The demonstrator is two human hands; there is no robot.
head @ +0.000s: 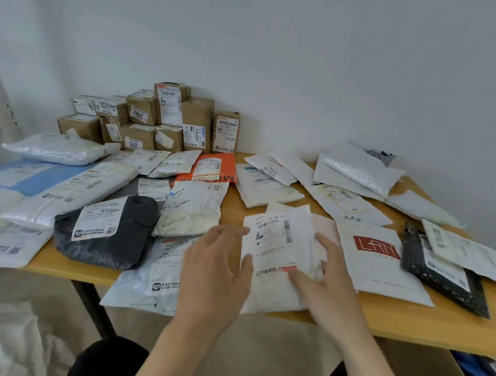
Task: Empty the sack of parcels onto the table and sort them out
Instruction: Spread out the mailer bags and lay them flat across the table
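At the near edge of the table [407, 322], a white labelled parcel [281, 248] lay flat between my hands. My left hand [215, 270] was spread, fingers straight, thumb touching the parcel's left edge, gripping nothing. My right hand [325, 282] rested on its right side, fingers relaxed, thumb on its face, unclenched. A black parcel [107, 237] lay to the left and a red-logo mailer [379, 254] just beside on the right. Cardboard boxes [169, 119] stood stacked at the wall.
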